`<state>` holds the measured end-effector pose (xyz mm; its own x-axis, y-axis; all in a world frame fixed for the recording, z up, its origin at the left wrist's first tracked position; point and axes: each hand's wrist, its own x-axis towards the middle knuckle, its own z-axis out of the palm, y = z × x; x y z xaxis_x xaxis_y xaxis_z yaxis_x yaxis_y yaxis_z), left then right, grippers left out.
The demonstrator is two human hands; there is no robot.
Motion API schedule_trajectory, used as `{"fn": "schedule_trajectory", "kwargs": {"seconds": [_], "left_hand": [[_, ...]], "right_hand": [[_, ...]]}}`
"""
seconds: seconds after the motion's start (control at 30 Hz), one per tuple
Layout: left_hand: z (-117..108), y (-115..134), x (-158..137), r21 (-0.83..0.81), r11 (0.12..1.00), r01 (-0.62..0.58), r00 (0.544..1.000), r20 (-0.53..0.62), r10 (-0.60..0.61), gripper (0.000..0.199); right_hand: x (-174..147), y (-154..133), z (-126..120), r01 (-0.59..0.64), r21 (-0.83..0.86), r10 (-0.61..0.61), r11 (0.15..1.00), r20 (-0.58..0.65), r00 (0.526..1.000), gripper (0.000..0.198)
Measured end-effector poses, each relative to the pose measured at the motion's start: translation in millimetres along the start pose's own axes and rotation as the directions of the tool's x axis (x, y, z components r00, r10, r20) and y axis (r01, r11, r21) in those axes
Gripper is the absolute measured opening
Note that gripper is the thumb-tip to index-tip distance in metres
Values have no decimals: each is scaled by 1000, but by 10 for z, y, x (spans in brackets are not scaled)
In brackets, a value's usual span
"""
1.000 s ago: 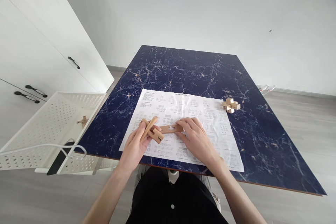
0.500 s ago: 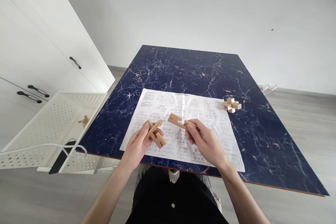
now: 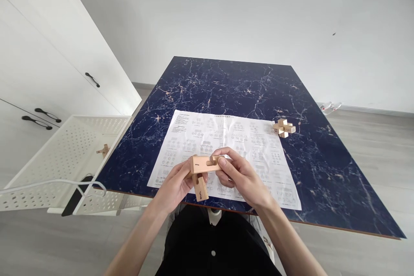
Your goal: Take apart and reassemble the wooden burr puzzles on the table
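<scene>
Light wooden puzzle pieces with dark marks and cut notches are in both hands, low over the printed sheet. My left hand (image 3: pixel 176 184) is closed around a notched wooden puzzle piece (image 3: pixel 201 189), its marked end slanting down toward me. A second wooden puzzle piece (image 3: pixel 199 164), with a single stroke and a slot, lies across the top of it. My right hand (image 3: pixel 237 173) pinches the right end of this slotted piece between thumb and fingers. The two pieces meet near my left fingertips; whether they interlock I cannot tell. My left fingers are partly hidden.
The creased instruction sheet (image 3: pixel 213 131) lies on the dark blue marbled table (image 3: pixel 226 86). An assembled wooden puzzle (image 3: pixel 283 128) sits at its right edge. At left, a white perforated basket (image 3: pixel 74 146) holds another wooden piece (image 3: pixel 104 151); a white cable (image 3: pixel 58 182) crosses it.
My right hand has moved left, bringing the slotted piece over the piece in my left hand. The left-hand piece has turned so its marked end points more toward me.
</scene>
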<state>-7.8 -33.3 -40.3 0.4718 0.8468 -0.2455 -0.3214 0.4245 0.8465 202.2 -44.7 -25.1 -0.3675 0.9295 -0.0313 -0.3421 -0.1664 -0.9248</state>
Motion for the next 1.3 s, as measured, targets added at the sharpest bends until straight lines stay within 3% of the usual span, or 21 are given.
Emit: {"fn": "schedule_trajectory", "kwargs": {"seconds": [0.27,0.6,0.77,1.0,1.3], "left_hand": [[13,-42,39,-96,994,59,997,51,-55,37],[245,55,55,-211,976,54,997,-34,-63,29],[230,-14,32,-266,956,126,991,-1,-131,30],[252,34,27,-297,944,141,990,61,-129,23],[311,30,93,-284,951,125,992,65,-112,27]], "right_hand": [[-71,8,8,-88,-3,88,996,51,995,35],[-91,220,119,-56,15,56,998,-9,998,38],[-135,287,94,-54,43,54,998,-17,998,31],[-213,266,61,-125,120,117,985,74,990,31],[-300,184,108,-116,206,104,972,68,992,29]]}}
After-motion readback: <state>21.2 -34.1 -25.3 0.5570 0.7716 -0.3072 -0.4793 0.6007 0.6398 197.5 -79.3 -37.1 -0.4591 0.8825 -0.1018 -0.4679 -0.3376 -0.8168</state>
